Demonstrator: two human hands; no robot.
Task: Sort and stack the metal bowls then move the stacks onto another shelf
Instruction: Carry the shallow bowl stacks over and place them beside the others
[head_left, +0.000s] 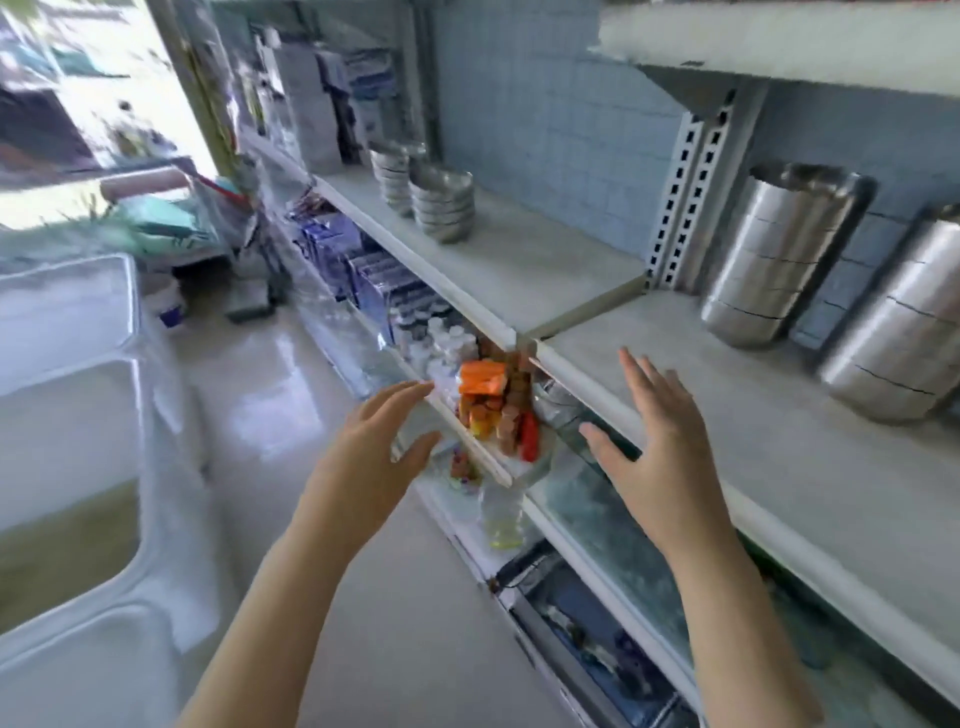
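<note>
Shop shelf (519, 260) carries two bowl stacks (441, 208); left hand (371, 457) and right hand (660, 452) hover spread, empty, well short of them. Best cup one stack from both sides.

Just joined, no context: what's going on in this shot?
A person faces a shop shelf with both hands empty. The left hand and right hand are open, hovering in front of the shelf edge and holding nothing. Two short stacks of metal bowls sit on the far shelf section. Two taller steel stacks stand by the back wall on the near section. No stack is being handled.
</note>
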